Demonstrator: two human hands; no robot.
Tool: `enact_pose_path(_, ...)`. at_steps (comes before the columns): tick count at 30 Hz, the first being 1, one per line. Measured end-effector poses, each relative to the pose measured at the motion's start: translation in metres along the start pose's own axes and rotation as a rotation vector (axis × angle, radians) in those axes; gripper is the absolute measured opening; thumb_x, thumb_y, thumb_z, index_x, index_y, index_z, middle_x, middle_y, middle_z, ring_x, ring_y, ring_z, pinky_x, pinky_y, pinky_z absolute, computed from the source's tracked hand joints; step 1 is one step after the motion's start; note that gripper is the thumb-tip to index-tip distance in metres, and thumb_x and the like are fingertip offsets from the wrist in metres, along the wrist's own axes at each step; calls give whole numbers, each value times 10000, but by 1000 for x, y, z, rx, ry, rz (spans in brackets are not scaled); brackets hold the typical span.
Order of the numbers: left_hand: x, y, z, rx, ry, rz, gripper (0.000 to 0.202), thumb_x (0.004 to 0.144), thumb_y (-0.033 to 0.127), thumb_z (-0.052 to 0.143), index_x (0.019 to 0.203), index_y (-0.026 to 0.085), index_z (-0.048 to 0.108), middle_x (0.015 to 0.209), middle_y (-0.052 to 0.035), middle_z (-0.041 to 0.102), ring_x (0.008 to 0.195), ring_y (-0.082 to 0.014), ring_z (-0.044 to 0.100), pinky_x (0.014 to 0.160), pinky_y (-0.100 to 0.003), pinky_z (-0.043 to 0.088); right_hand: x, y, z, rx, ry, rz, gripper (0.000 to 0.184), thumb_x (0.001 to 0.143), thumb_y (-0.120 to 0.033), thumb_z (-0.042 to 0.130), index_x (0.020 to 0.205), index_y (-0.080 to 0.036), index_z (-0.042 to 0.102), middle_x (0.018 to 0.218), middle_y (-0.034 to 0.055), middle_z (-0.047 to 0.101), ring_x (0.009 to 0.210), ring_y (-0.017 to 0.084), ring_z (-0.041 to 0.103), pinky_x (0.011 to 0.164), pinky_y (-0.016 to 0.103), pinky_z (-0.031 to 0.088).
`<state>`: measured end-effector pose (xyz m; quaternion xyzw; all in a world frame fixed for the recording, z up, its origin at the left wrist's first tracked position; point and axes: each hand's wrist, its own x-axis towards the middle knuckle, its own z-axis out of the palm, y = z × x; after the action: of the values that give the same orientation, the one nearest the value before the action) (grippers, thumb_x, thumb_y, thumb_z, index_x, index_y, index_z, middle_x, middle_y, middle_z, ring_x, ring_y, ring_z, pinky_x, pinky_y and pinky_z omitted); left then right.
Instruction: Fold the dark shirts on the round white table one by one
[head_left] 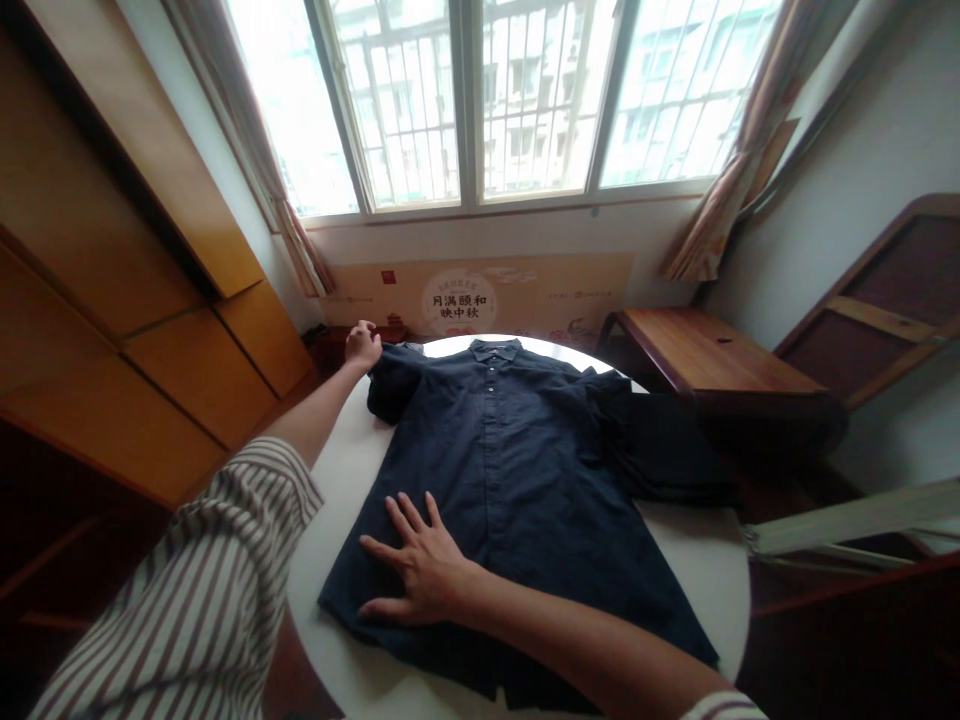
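Observation:
A dark navy button-front shirt (510, 470) lies spread out, collar at the far side, on a round white table (697, 570). My right hand (424, 565) rests flat on the shirt's lower front, fingers spread and pointing left. My left hand (364, 345) reaches to the far left of the table, fingers curled at the bunched shirt sleeve (391, 385). Whether those fingers grip the cloth is hidden. The other sleeve (660, 450) lies in a dark mass at the right, running past the table's edge. Striped cloth covers my upper arms.
Tall wooden cabinet doors (135, 320) fill the left side. Behind the table stand a printed cardboard panel (476, 300) and a barred window (465, 100) with curtains. A wooden bench (712, 350) stands to the right, with a pale rail (847, 525) near the table's right edge.

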<state>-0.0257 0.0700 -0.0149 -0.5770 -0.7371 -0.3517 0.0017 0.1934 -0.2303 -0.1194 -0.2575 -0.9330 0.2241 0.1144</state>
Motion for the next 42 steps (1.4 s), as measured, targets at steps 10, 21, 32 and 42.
enact_pose_path(10,-136,21,68,213,-596,760,522,981,441,401,1439,200,465,1521,-110,429,1422,-275,354,1193,-470,198,-4,-13,-2,26,-29,8,893,829,-785,461,1549,-286,289,1643,143,31,1495,381,-25,1144,664,-1)
enact_pose_path(21,-149,-7,96,154,-546,634,588,972,536,396,1482,245,416,1585,-83,320,1483,-228,244,1214,-473,121,-2,66,-93,4,146,140,589,902,-512,595,1377,-165,557,1343,112,615,1253,233,558,1074,321,404)
enact_pose_path(32,-153,-6,98,57,-437,630,550,947,527,467,1385,203,547,1506,-110,453,1427,-245,368,1213,-462,185,-55,276,-267,-235,187,1086,275,944,-329,620,1147,-144,633,1164,81,645,1013,215,642,866,409,547)
enact_pose_path(42,-155,-2,93,53,-444,619,525,947,499,483,1380,210,548,1507,-101,454,1424,-248,372,1215,-467,195,-49,332,-255,-180,117,1158,310,948,-354,611,1186,-156,610,1180,81,626,987,208,639,835,397,556)
